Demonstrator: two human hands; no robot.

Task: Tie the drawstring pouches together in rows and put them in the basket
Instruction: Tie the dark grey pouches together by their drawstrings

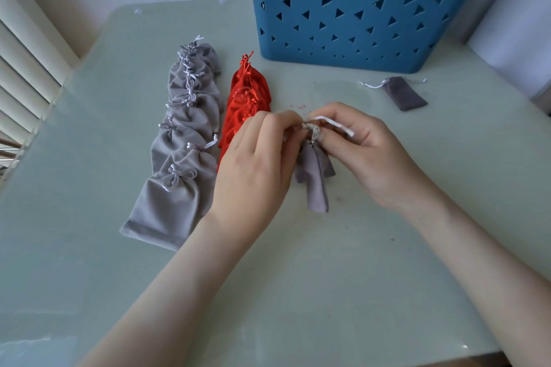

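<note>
Pale tabletop: grey row, red row tied, outside the basket; my left hand and right hand pinch the cord of small pouches; loose pouch untied.

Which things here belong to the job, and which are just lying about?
Job: the small grey pouches pinched by the left hand and right hand, the grey row, the red row, the loose dark pouch, the basket.
Just there: the blinds, the red fluff on the table.
</note>
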